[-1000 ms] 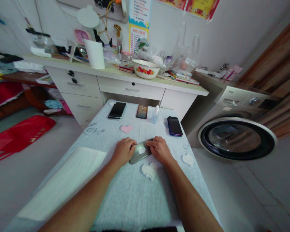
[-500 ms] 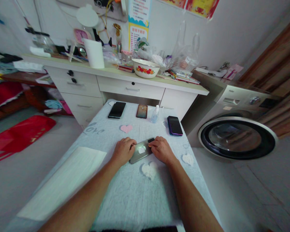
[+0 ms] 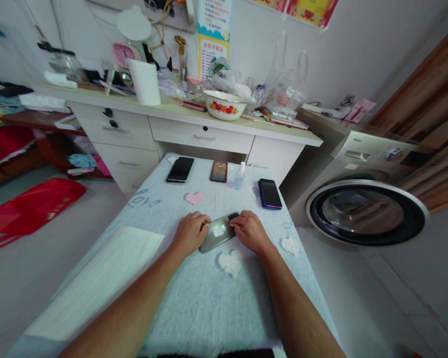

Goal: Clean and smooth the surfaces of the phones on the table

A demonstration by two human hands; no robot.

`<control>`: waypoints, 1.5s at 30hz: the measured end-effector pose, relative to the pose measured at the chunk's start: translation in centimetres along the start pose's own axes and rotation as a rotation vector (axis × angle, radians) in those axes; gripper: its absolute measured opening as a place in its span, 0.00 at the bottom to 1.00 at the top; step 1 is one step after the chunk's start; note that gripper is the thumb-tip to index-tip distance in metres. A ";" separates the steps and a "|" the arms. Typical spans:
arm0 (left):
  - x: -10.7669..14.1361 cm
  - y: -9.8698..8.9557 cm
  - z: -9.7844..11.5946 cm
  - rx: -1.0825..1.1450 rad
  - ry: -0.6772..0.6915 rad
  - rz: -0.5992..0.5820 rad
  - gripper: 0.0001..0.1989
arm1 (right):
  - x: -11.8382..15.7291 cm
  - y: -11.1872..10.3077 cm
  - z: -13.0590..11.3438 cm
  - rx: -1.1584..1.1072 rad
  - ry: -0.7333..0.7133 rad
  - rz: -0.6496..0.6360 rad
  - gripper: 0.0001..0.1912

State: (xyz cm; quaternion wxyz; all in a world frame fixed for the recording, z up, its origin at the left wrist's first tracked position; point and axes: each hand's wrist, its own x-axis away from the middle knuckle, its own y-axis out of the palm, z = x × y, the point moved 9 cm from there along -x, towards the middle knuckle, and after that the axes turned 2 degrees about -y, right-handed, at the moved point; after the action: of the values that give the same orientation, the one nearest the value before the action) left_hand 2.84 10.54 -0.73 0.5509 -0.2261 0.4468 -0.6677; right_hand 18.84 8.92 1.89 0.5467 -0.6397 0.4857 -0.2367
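Mid-handling, looks like: left hand (image 3: pixel 188 233), right hand (image 3: pixel 251 232), narrow grips on grey phone (image 3: pixel 213 240) (back up), spray bottle (image 3: pixel 238 178) untouched.

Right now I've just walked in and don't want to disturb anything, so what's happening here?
A person's left hand and right hand hold a grey phone by opposite ends, back upward, at the table. Beyond it lie a black phone, a brown phone or case and a purple-edged phone, with a clear bottle upright among them.

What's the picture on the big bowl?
Red and orange flowers on the white bowl, clearest in the head view.
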 end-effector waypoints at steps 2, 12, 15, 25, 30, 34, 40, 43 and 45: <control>0.0 0.0 0.0 0.002 -0.001 0.001 0.10 | 0.0 0.1 -0.1 0.002 -0.001 -0.002 0.12; 0.0 -0.1 0.1 -0.005 -0.005 -0.009 0.09 | -0.2 0.4 -0.7 0.002 -0.022 -0.001 0.13; 0.0 0.0 0.1 -0.006 0.000 -0.010 0.10 | -0.3 0.7 -0.8 0.025 -0.010 -0.008 0.14; 0.0 0.1 0.1 -0.006 0.004 -0.001 0.09 | -0.8 0.9 -1.1 0.074 0.059 0.014 0.15; 0.0 0.1 0.0 -0.003 0.015 0.009 0.10 | -1.1 1.3 -0.8 0.118 0.091 0.024 0.15; 0.0 0.0 0.0 0.000 0.015 0.009 0.10 | -1.2 1.2 -0.7 0.136 0.108 0.024 0.15; 0.0 0.0 0.0 -0.009 0.013 0.005 0.10 | -1.2 0.7 -0.1 0.147 0.138 0.050 0.16; -0.1 0.1 0.0 -0.009 0.009 -0.001 0.10 | -1.0 0.6 0.4 0.156 0.172 0.050 0.16; -0.1 0.1 0.1 -0.009 0.006 -0.006 0.10 | -1.0 0.6 0.8 0.162 0.193 0.045 0.16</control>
State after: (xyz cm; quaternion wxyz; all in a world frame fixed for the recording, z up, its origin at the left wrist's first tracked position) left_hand 2.98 10.59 -0.80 0.5468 -0.2278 0.4506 -0.6679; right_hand 18.87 10.17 1.33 0.5526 -0.5564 0.5295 -0.3235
